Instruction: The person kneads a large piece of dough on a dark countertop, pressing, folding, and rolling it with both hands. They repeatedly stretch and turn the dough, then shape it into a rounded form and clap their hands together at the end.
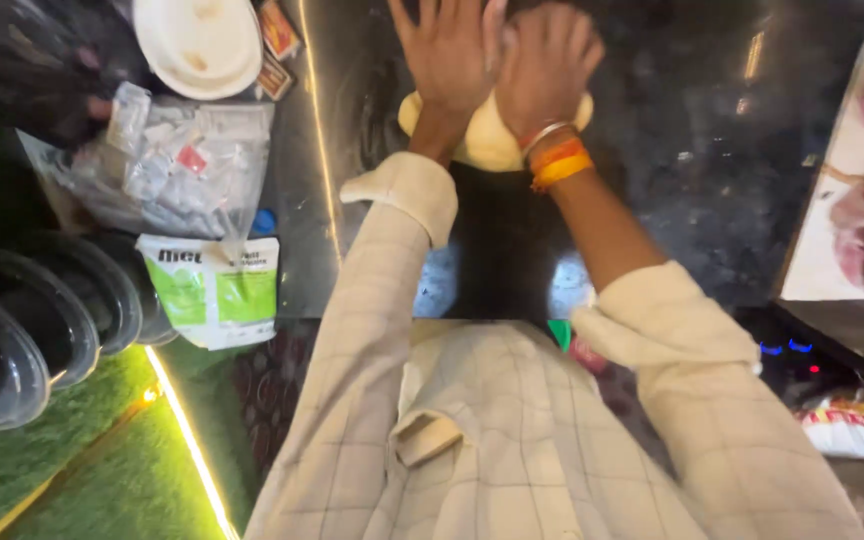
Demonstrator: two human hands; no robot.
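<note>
**Two hands pressing a lump of dough on a dark tabletop**

Cream checked shirt fills the foreground, its cuffs rolled back above both wrists, likely to keep the fabric out of the dough. Both arms stretch forward from it to a pale, rounded lump of dough (489, 135) lying on a glossy black tabletop (692, 150).

Left hand (449, 50) lies flat with fingers spread and palm down on the dough, not closed round it. Right hand (544, 62) sits just beside it, touching it, fingers curled loosely and also bearing down from above; orange and red bangles (557, 160) ring that wrist. With both hands on top, the dough shows only below the wrists and at the outer edges.

Off beyond the left hand, well apart from it, lies a clear plastic bag of small packets (167, 170). Farther away than that bag sits a white disposable plate (199, 42). Nearer the body than the bag lies a white and green pouch (214, 290), and outward from it a row of stacked dark bowls (42, 310).

Beyond the right hand stands a white tray edge (832, 210) with something pink, too blurred to identify.
</note>
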